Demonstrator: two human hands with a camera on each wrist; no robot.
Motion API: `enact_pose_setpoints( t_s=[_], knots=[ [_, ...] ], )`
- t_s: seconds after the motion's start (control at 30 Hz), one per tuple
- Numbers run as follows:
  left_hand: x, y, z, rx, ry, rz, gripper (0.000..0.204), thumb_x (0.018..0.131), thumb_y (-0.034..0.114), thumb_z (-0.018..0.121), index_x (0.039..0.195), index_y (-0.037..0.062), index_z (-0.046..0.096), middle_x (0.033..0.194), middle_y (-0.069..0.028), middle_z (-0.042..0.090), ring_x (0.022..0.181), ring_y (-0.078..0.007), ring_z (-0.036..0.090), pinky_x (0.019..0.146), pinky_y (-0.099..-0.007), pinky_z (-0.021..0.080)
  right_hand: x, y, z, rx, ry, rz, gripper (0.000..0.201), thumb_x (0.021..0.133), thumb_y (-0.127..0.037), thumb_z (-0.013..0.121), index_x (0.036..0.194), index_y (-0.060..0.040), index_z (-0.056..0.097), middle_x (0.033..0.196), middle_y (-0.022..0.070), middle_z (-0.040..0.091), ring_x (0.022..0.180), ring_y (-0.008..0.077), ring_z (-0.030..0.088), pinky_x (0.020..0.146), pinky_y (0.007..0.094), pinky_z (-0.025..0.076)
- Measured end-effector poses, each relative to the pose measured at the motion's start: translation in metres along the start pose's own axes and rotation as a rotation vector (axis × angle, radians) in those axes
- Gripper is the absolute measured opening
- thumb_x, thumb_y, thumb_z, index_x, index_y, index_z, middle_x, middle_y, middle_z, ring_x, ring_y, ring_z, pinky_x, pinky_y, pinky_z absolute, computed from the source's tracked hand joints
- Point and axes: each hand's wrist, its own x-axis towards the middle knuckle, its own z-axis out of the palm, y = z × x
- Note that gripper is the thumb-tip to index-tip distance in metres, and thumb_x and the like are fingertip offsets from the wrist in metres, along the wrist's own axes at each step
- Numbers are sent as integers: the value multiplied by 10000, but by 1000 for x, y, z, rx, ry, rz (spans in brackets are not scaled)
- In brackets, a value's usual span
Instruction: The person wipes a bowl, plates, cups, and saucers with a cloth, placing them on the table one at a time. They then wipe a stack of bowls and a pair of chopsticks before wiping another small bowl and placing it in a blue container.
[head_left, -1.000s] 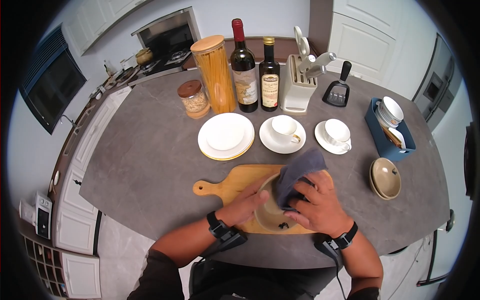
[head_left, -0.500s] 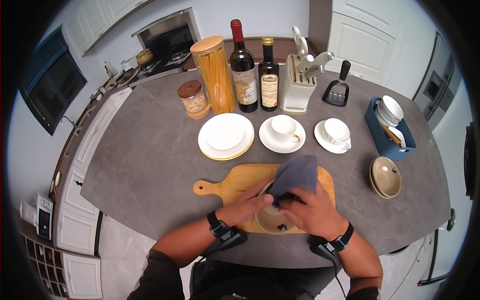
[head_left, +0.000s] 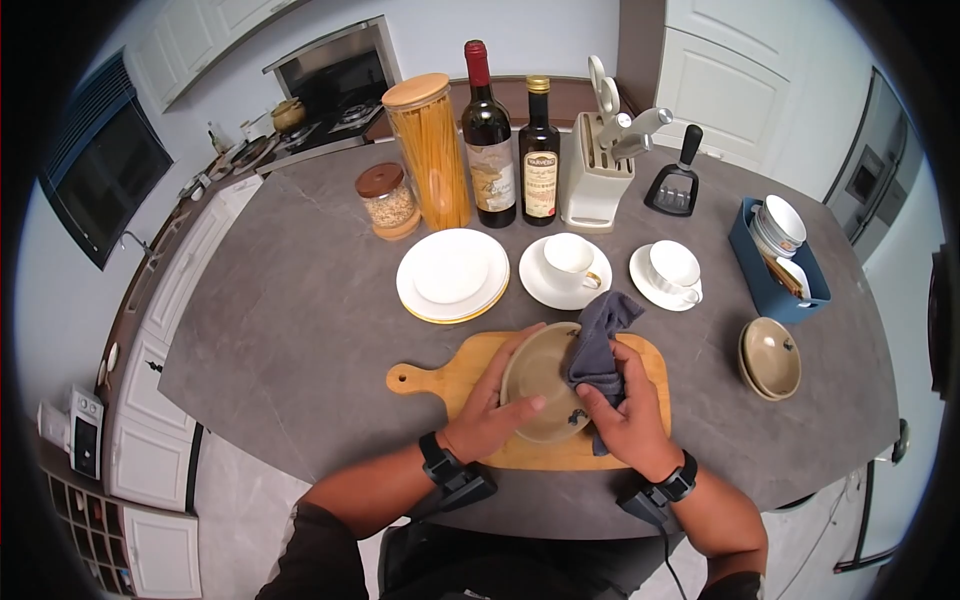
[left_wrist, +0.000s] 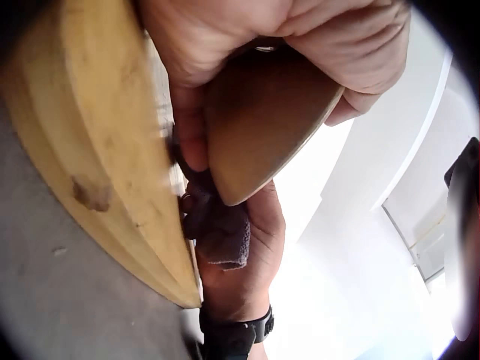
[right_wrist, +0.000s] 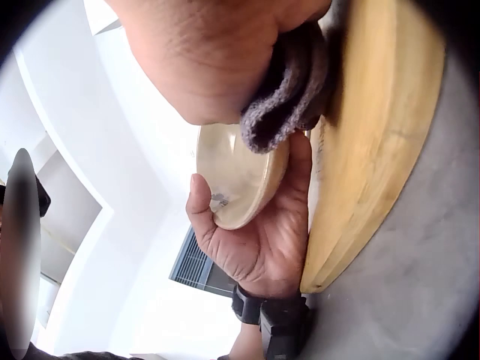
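A beige bowl (head_left: pixel 540 385) with small dark motifs inside is held tilted over the wooden cutting board (head_left: pixel 470 365). My left hand (head_left: pixel 493 412) grips its left side, thumb over the inner wall and fingers beneath, as the right wrist view also shows for the bowl (right_wrist: pixel 236 169). On the bowl's right side, my right hand (head_left: pixel 635 415) pinches a grey-blue cloth (head_left: pixel 597 350) around the rim, thumb toward the inside. Part of the cloth sticks up past the far rim and a corner hangs below the hand. In the left wrist view the cloth (left_wrist: pixel 225 232) lies bunched in the right hand.
Two stacked beige bowls (head_left: pixel 772 358) stand at the right near a blue bin (head_left: pixel 780 285) of dishes. Beyond the board are white plates (head_left: pixel 452 272) and two cups on saucers. Further back stand jars, a wine bottle (head_left: pixel 490 150), a smaller bottle (head_left: pixel 539 160) and a knife block (head_left: pixel 594 180).
The cloth and right hand have moved from inside the bowl to its right rim. The bowl's interior now faces up more openly, and the left thumb lies over its inner wall.
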Motion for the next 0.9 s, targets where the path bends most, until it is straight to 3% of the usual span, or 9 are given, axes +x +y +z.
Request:
enact_pose_setpoints(
  t_s=[0.1, 0.2, 0.27, 0.3, 0.4, 0.5, 0.67, 0.8, 0.9],
  knots=[
    [0, 0, 2, 58, -3, 8, 812, 1028, 176, 683, 1689, 39, 232, 1640, -128, 404, 1506, -224, 418, 1241, -400, 363, -2, 2, -5, -6, -31, 16, 541, 1004, -87, 742, 1466, 37, 489, 1245, 170, 714, 1093, 195, 704, 931, 307, 545],
    [-1, -8, -1, -13, 26, -79, 739, 1066, 157, 637, 1682, 36, 248, 1615, -117, 442, 1484, -210, 444, 1227, -390, 382, -4, 1, -9, -63, 20, -9, 548, 1010, -109, 736, 1472, 65, 498, 1244, 182, 706, 1097, 229, 703, 957, 326, 540],
    [-1, -11, -2, -77, 49, -149, 695, 1087, 151, 612, 1676, 33, 263, 1597, -110, 468, 1469, -201, 461, 1217, -384, 395, -6, 6, -15, -293, 102, -257, 565, 1026, -145, 713, 1485, 95, 489, 1265, 197, 690, 1132, 272, 692, 997, 355, 529],
    [-1, -12, -2, -129, 58, -169, 642, 1107, 172, 594, 1659, 30, 299, 1573, -103, 499, 1447, -193, 486, 1203, -378, 414, -7, 7, -17, -293, 102, -255, 565, 1026, -145, 713, 1485, 95, 489, 1265, 197, 690, 1132, 272, 692, 997, 355, 529],
    [1, -12, -3, -222, 81, -221, 569, 1135, 232, 570, 1624, 23, 367, 1536, -96, 545, 1408, -187, 531, 1179, -374, 449, -8, 4, -21, -177, 51, -243, 596, 1059, -232, 664, 1498, 118, 465, 1326, 223, 655, 1219, 308, 655, 1075, 390, 489],
    [1, -7, -1, -277, 121, -269, 552, 1147, 310, 554, 1595, 18, 416, 1511, -97, 575, 1374, -194, 571, 1157, -380, 480, -9, 1, -19, -54, -8, -205, 652, 1102, -336, 580, 1541, 120, 426, 1430, 215, 610, 1332, 294, 591, 1153, 394, 427],
    [2, -5, 0, -298, 158, -318, 576, 1149, 389, 540, 1566, 1, 455, 1469, -103, 614, 1325, -201, 616, 1119, -383, 521, -14, -5, -16, 383, -131, -8, 832, 1128, -522, 479, 1652, 93, 279, 1616, 169, 469, 1508, 256, 423, 1261, 371, 286],
    [3, -2, 0, -283, 159, -352, 570, 1143, 410, 549, 1518, -17, 508, 1408, -101, 651, 1274, -184, 646, 1082, -366, 545, -12, -15, -19, 379, -174, -10, 869, 1126, -565, 458, 1664, 85, 250, 1644, 168, 438, 1531, 244, 394, 1275, 369, 266],
    [4, 0, 0, -259, 147, -367, 560, 1137, 424, 558, 1473, -24, 554, 1347, -86, 681, 1221, -163, 667, 1055, -348, 555, -13, -8, -20, 422, -149, 92, 864, 1130, -573, 437, 1655, 90, 261, 1638, 164, 451, 1518, 232, 415, 1269, 366, 285]
  ],
)
